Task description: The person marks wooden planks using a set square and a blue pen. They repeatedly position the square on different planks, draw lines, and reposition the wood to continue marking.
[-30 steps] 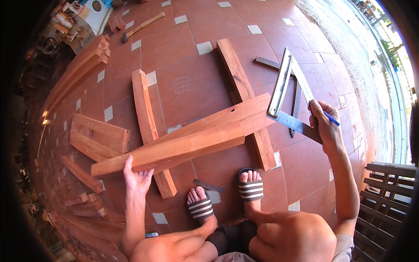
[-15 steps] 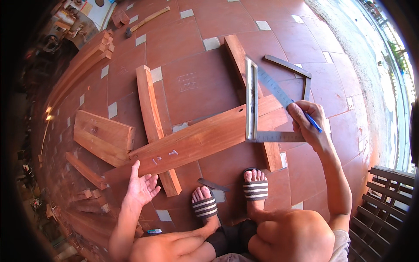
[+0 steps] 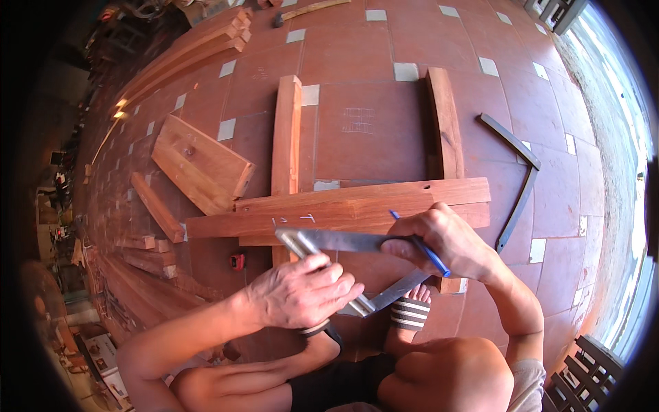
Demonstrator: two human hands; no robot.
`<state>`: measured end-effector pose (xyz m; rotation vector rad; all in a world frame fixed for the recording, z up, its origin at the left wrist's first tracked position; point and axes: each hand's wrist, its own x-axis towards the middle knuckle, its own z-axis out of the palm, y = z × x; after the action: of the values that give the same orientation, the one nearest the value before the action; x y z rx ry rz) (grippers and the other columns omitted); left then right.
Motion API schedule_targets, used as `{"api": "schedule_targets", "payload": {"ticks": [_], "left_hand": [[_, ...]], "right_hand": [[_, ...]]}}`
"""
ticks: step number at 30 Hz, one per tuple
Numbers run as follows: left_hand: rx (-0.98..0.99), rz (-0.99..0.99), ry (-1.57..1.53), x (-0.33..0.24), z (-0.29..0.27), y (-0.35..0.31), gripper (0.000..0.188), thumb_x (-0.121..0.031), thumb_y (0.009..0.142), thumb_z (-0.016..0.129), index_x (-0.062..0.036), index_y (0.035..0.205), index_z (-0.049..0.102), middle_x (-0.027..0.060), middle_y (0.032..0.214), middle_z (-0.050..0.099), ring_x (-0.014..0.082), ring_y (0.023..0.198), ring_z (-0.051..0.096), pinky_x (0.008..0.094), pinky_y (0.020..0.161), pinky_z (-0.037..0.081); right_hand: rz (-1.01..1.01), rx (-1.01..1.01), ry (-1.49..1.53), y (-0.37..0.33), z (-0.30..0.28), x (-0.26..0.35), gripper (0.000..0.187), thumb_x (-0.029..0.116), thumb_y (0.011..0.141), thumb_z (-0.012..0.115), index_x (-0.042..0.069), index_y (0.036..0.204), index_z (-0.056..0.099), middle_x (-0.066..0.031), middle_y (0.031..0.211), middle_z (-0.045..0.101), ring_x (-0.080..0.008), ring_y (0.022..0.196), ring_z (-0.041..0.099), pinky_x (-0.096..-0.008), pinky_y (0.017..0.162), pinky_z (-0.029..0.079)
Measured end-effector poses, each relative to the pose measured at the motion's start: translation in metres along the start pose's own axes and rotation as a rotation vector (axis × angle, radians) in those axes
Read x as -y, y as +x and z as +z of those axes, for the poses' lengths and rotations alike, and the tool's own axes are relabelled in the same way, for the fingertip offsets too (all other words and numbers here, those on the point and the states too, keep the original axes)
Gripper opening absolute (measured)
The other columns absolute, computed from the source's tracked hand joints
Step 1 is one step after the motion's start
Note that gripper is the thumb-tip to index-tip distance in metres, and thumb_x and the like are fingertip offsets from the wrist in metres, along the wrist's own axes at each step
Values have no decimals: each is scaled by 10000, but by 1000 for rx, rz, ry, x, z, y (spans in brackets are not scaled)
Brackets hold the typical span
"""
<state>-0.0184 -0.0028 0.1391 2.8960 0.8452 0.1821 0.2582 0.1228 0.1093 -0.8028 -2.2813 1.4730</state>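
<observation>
A metal carpenter's square with a thick silvery bar is in both my hands, tilted above the near edge of a reddish wooden plank. My left hand is closed around the thick bar. Pinching the ruler blade, my right hand also keeps a blue pen between its fingers. The plank lies crosswise over two wooden bearers, the left bearer and the right bearer. White marks and a small dark hole show on its face.
A dark L-shaped metal bar lies right of the plank. To the left are a wide board, a narrow strip and a red tape measure. Stacked beams and a hammer lie farther off. Dark slatting stands lower right.
The square has come down and left from above the plank's right end, and has turned. My left hand, open and empty before, has taken hold of its bar. My view has shifted.
</observation>
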Motion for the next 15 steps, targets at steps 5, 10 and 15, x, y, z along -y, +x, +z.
{"api": "schedule_targets", "payload": {"ticks": [5, 10, 15], "left_hand": [[-96, -39, -123, -7, 40, -3, 347, -174, 865, 725, -55, 1182, 803, 10, 1070, 677, 179, 964, 641, 345, 872, 533], [-246, -421, -190, 1, 76, -4, 331, -114, 818, 821, -86, 1149, 823, 16, 1042, 676, 201, 913, 641, 358, 819, 514], [-359, -611, -265, 4, 113, 14, 425, -17, 732, 887, -79, 1148, 828, 34, 1017, 669, 246, 886, 645, 408, 800, 528]], "right_hand": [[45, -66, 57, 1, -12, -28, 260, 255, 1033, 756, -2, 1062, 783, -214, 827, 739, -377, 776, 762, -456, 736, 579], [82, -357, -151, -21, -40, -106, 560, 335, 922, 880, 8, 1343, 711, -229, 1195, 785, -402, 1079, 777, -456, 949, 611], [72, -199, -251, -25, 0, -137, 808, 68, 720, 912, 36, 1465, 601, -240, 1346, 711, -449, 1220, 689, -481, 1074, 569]]}}
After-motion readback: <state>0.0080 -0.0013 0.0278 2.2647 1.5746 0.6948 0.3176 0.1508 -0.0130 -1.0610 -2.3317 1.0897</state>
